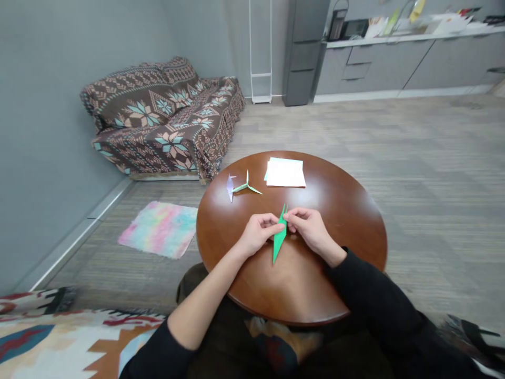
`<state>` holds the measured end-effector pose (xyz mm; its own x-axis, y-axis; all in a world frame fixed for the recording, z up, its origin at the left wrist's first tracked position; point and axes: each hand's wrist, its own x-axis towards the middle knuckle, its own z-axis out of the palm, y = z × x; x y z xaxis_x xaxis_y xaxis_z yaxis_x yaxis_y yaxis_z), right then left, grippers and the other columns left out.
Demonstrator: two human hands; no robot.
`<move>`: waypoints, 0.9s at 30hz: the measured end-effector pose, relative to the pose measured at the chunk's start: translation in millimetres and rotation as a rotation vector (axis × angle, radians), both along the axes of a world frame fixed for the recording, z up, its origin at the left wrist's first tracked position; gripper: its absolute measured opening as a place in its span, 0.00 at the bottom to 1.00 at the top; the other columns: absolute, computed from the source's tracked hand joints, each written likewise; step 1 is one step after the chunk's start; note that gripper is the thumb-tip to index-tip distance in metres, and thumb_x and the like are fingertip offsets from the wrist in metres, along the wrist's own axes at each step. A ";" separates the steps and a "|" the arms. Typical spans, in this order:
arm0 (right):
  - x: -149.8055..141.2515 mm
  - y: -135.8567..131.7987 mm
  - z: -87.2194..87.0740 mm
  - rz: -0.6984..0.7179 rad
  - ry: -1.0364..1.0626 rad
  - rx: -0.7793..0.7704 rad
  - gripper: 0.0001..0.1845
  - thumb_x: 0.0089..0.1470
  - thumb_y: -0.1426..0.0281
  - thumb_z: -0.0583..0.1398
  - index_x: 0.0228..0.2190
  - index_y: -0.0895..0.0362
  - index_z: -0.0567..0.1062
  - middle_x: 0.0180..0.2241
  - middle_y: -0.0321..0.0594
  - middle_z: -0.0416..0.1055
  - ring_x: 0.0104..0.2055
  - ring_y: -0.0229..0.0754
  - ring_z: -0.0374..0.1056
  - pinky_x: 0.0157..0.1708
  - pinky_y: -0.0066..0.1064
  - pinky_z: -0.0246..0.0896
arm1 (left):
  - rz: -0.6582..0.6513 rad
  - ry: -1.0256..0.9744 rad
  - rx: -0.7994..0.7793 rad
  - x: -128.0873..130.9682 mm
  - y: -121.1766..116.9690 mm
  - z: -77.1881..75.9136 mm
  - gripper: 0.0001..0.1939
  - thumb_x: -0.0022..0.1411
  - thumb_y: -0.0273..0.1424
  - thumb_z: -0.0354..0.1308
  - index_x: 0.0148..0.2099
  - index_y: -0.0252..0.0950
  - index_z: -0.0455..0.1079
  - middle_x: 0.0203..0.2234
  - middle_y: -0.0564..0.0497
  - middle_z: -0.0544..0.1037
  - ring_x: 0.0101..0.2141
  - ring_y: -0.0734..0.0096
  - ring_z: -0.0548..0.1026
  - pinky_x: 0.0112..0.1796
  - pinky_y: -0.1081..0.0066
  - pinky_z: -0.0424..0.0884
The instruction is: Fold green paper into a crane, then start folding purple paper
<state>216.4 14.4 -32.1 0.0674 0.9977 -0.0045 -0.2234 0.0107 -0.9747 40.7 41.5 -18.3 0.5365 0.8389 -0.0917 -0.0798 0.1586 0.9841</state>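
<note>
Head view: the folded green paper (278,246) is held above the near half of the round brown bench (351,210), slightly tilted, with one long point aimed down toward the person and two thin points up. Its left side is pinched by the left hand (261,232), thumb laid across the front, the other fingers partly hidden. Its upper right edge is gripped by the right hand (308,227) between thumb and index finger, remaining fingers curled; exact contact there is too small to be told. Both hands are kept close together, with the paper between. A black sleeve is worn on each arm, the left one pushed up to about the elbow, the right one reaching nearly to the wrist. Beyond the hands, on the far left of the bench, a pale green three-armed folded piece (247,185) is seen beside a small light purple folded piece (230,188); one arm is pointed at the purple one. A stack of paper sheets (286,175), white on top, is placed near the far edge. Farther out, a pastel rug (160,229) is laid on the floor (347,129), and a sofa (169,113) is covered with patterned fabric.
</note>
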 end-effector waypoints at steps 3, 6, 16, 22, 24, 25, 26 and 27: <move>0.7 2.4 -3.1 -0.050 0.020 0.028 0.15 0.46 0.59 0.73 0.23 0.57 0.79 0.16 0.33 0.69 0.19 0.34 0.59 0.21 0.29 0.53 | -0.018 0.002 -0.014 -0.2 -0.4 0.2 0.18 0.47 0.40 0.75 0.29 0.32 0.75 0.21 0.53 0.76 0.22 0.75 0.69 0.27 0.74 0.63; 0.9 4.4 -3.7 -0.085 0.031 0.043 0.15 0.47 0.59 0.73 0.24 0.57 0.79 0.17 0.32 0.69 0.19 0.34 0.60 0.21 0.28 0.54 | -0.014 -0.012 -0.011 0.3 -1.0 2.3 0.17 0.47 0.39 0.75 0.29 0.32 0.74 0.22 0.54 0.75 0.24 0.76 0.68 0.29 0.74 0.62; -3.4 -0.5 4.5 0.057 0.048 0.048 0.14 0.47 0.60 0.72 0.30 0.56 0.78 0.17 0.31 0.69 0.17 0.34 0.61 0.19 0.28 0.54 | -0.009 -0.095 -0.116 -0.2 2.0 5.0 0.19 0.53 0.44 0.71 0.32 0.33 0.75 0.22 0.55 0.72 0.24 0.77 0.64 0.29 0.74 0.58; -3.4 -1.4 3.2 0.076 0.053 0.032 0.11 0.46 0.65 0.70 0.28 0.56 0.75 0.18 0.31 0.71 0.15 0.33 0.59 0.17 0.26 0.53 | -0.044 -0.107 -0.178 -1.0 3.3 8.3 0.19 0.49 0.43 0.74 0.31 0.32 0.76 0.22 0.54 0.73 0.23 0.78 0.65 0.28 0.74 0.57; -3.7 -1.2 1.9 0.067 0.055 0.023 0.09 0.47 0.67 0.69 0.27 0.55 0.74 0.16 0.30 0.69 0.14 0.32 0.58 0.15 0.26 0.52 | -0.050 -0.105 -0.188 -0.9 3.6 8.8 0.19 0.48 0.42 0.75 0.30 0.32 0.76 0.21 0.55 0.72 0.22 0.79 0.63 0.27 0.74 0.56; -3.9 -1.0 1.2 0.060 0.055 0.021 0.08 0.47 0.68 0.68 0.26 0.55 0.73 0.16 0.29 0.68 0.14 0.32 0.57 0.15 0.25 0.51 | -0.052 -0.103 -0.192 -0.9 3.7 9.0 0.19 0.47 0.42 0.75 0.29 0.32 0.76 0.20 0.55 0.72 0.22 0.79 0.63 0.27 0.74 0.56; -4.1 -0.8 0.6 0.051 0.053 0.020 0.07 0.47 0.69 0.67 0.26 0.55 0.73 0.15 0.29 0.68 0.13 0.32 0.57 0.15 0.25 0.50 | -0.055 -0.100 -0.196 -1.0 3.9 9.2 0.19 0.46 0.41 0.75 0.29 0.31 0.76 0.19 0.55 0.71 0.22 0.80 0.63 0.26 0.74 0.55; -4.2 -0.5 0.0 0.043 0.051 0.020 0.06 0.47 0.69 0.66 0.25 0.55 0.73 0.15 0.29 0.68 0.13 0.32 0.57 0.15 0.25 0.50 | -0.057 -0.096 -0.200 -1.0 4.2 9.4 0.19 0.46 0.41 0.75 0.29 0.31 0.76 0.19 0.56 0.71 0.21 0.80 0.62 0.26 0.74 0.55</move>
<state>212.1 13.9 -32.2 0.0251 0.9996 0.0133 -0.2731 0.0196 -0.9618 39.7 45.7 -8.9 0.5971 0.7770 -0.1993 -0.1569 0.3568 0.9209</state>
